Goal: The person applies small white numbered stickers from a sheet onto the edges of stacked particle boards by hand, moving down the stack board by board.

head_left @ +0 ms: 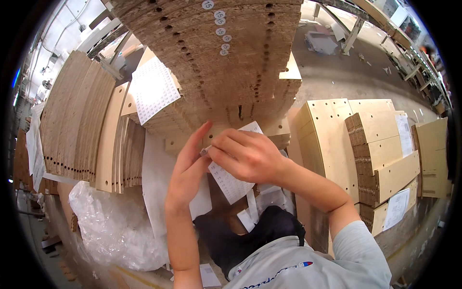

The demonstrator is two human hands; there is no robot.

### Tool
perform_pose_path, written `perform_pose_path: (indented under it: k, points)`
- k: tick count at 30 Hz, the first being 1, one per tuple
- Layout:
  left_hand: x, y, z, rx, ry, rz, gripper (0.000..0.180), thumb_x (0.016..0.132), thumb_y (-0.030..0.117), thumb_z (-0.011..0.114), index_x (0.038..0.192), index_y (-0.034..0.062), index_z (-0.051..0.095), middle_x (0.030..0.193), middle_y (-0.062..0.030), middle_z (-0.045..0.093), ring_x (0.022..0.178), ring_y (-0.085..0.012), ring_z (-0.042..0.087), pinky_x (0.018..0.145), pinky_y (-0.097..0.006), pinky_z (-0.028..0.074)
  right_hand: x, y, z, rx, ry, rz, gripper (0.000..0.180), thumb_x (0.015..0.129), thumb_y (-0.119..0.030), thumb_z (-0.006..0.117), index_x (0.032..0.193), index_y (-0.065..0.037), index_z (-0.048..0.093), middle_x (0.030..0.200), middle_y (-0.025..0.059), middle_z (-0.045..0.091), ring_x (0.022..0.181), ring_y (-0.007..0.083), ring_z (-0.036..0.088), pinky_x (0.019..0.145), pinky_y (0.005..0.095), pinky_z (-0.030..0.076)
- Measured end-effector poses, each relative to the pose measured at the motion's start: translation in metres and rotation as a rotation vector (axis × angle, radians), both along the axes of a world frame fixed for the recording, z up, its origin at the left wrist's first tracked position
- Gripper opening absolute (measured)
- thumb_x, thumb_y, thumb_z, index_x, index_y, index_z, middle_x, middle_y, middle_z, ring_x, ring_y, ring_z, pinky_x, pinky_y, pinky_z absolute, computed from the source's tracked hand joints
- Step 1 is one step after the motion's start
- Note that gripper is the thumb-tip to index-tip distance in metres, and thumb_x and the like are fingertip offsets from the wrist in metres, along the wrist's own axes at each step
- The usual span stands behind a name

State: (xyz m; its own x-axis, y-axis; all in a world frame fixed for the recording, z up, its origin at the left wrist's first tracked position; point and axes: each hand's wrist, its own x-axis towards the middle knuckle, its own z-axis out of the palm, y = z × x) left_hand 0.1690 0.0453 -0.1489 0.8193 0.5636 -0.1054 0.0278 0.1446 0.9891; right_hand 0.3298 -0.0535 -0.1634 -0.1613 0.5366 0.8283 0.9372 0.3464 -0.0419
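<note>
- Head camera: a worker's two bare hands meet over a white label sheet (230,184), held up in front of a tall stack of boards (226,72).
- The right hand (246,156), its forearm reaching in from the lower right, lies across the sheet, fingers curled close together and holding it near its left edge.
- The left hand (185,177) rises beside that edge, index finger stretched upward and thumb near the right fingertips; whether it grips the paper cannot be told from this angle.
- The sheet hangs at a tilt, its top corner showing above the right hand and its larger printed part below.
- Round white stickers (220,32) run down the face of the tall stack, between rows of dark drilled holes.
- A second label sheet (153,89) lies on pale boards just left of that stack.
- At left, brown panels (72,115) lean upright in a row, with crumpled clear plastic (118,231) below them.
- At right stand pale drilled boards (332,139), and farther right a smaller pile (380,132) bears a white paper (403,135).
</note>
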Motion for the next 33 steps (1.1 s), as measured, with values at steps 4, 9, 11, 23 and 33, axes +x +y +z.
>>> perform_pose_path:
  k: [4,9,11,23,33]
  points:
    - [-0.008,0.006,-0.002,0.017,0.086,0.034,0.067,0.089,0.002,0.051,0.154,-0.001,0.037,0.152,-0.0063,0.047,0.096,-0.0065,0.053,0.083,-0.022,0.045,0.003,0.004,0.01,-0.056,0.367,0.127,0.019,0.071,-0.001,0.075,0.088,-0.002,0.067,0.089,0.0081,0.065,0.081,0.0236,0.067,0.067,0.0292,0.056]
    - [-0.014,0.007,-0.012,0.031,0.083,0.076,0.066,0.089,0.003,0.052,0.154,0.0018,0.04,0.155,-0.0047,0.046,0.082,-0.0042,0.048,0.076,-0.02,0.043,0.021,0.019,0.043,0.172,0.977,0.135,0.016,0.077,0.005,0.073,0.09,-0.004,0.071,0.085,0.0061,0.07,0.074,0.0155,0.07,0.064,0.0269,0.056]
    - [-0.016,0.007,-0.014,0.031,0.078,0.097,0.066,0.088,0.002,0.052,0.154,0.0027,0.041,0.135,-0.0005,0.05,0.078,-0.0033,0.045,0.072,-0.019,0.04,0.024,0.025,0.05,0.262,1.075,0.131,0.014,0.077,0.005,0.073,0.089,-0.003,0.071,0.084,0.0054,0.07,0.075,0.0138,0.07,0.064,0.0254,0.056]
    - [-0.02,0.011,-0.012,0.076,0.057,0.092,0.067,0.086,0.002,0.055,0.153,0.0024,0.043,0.132,0.003,0.059,0.073,-0.0026,0.039,0.068,-0.018,0.037,0.021,0.046,0.057,0.375,0.644,-0.378,0.012,0.075,0.001,0.076,0.083,-0.005,0.069,0.076,0.0053,0.067,0.06,0.0175,0.063,0.056,0.0279,0.05]
    - [-0.021,0.014,-0.018,0.037,0.061,-0.001,0.065,0.092,-0.001,0.05,0.155,-0.0023,0.034,0.153,-0.0066,0.047,0.07,-0.0008,0.042,0.067,-0.018,0.039,0.021,0.052,0.05,0.452,0.763,-0.416,0.014,0.074,-0.001,0.079,0.082,-0.006,0.068,0.075,0.0037,0.067,0.06,0.0135,0.063,0.055,0.0265,0.048]
